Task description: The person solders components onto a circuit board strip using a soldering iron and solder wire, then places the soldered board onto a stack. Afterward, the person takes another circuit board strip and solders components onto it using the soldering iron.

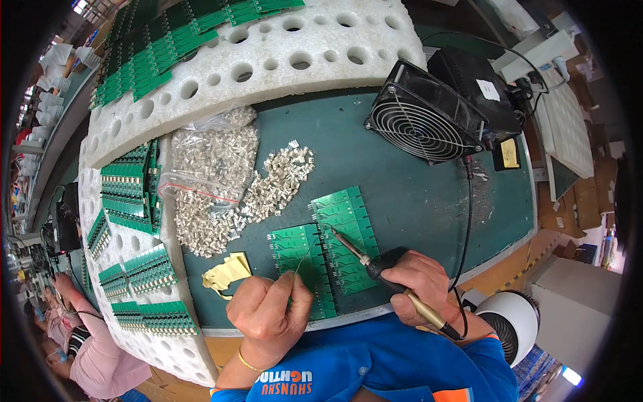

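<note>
My right hand (420, 276) is closed around the handle of a soldering iron (427, 310). The iron's tip points up and left, over a green circuit board panel (345, 201); whether it touches the board I cannot tell. In my closed left hand (268, 309) a thin solder wire (301, 264) is pinched, its end sticking up above a second green panel (292, 241). Both panels lie side by side on the dark green bench (321, 127), the left one partly hidden behind my left hand. A crumpled yellow paper (228, 271) rests left of them.
Loose small white connectors (284, 174) are heaped beside a clear plastic bag (214, 144) full of them. White foam trays (261, 57) hold green boards (144, 264). A black fan (425, 124) stands at the far right. The iron's cable (469, 221) runs along the right. Another person (100, 348) sits at the left.
</note>
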### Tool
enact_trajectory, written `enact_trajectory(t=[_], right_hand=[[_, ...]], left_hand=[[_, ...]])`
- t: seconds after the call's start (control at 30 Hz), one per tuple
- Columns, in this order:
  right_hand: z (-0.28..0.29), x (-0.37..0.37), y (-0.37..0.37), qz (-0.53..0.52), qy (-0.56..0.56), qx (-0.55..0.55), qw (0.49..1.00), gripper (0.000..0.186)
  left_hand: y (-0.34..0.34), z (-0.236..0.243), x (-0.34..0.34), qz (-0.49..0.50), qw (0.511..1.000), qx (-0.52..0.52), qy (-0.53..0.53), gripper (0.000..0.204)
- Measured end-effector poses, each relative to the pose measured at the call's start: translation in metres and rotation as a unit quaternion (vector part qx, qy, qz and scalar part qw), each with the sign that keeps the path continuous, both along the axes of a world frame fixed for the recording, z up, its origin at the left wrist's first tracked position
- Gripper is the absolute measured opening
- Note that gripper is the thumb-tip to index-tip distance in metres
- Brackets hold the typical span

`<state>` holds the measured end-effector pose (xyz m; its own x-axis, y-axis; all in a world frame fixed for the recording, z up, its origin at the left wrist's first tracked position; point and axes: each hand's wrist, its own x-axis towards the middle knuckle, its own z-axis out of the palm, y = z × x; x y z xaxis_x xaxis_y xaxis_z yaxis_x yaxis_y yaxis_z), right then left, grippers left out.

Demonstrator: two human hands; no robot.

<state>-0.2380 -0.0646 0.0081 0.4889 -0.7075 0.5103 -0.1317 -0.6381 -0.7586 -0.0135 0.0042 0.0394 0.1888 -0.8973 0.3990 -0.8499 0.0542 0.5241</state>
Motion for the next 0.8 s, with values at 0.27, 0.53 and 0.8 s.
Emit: enact_trajectory(t=[0.27,0.53,0.8], right_hand=[[-0.0006,-0.0015,0.0008,-0.004,-0.017,0.031,0.999,0.023],[-0.0019,0.0011,-0.0002,-0.001,-0.02,0.043,0.999,0.02],[0.0006,0.0019,-0.0007,-0.002,-0.014,0.043,0.999,0.019]], left_hand=[[0.0025,-0.0015,-0.0027,0.002,1.0,0.005,0.003,0.014],[0.0033,-0.003,-0.0036,-0.001,1.0,-0.003,0.0,0.015],[0.0026,-0.0026,-0.0044,-0.007,1.0,0.001,-0.003,0.016]])
